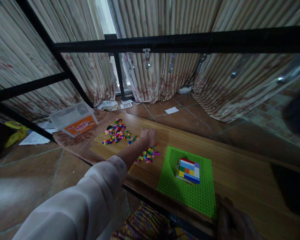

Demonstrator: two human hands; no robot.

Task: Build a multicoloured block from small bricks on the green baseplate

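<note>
My left hand reaches across the wooden table, its fingers curled down among the loose toy bricks. Whatever those fingers hold, if anything, is hidden under the hand. Close beside it lies a small heap of coloured bricks, with a larger heap farther left. On the green baseplate sits a low block built of red, white, blue, yellow and other bricks. In deep shadow, my right hand rests by the baseplate's near right corner; its fingers are too dark to make out clearly.
A clear plastic box with an orange label stands at the table's left end, on a brown cloth. A dark flat object lies at the right. Black metal bars and striped curtains stand beyond; papers lie on the tiled floor.
</note>
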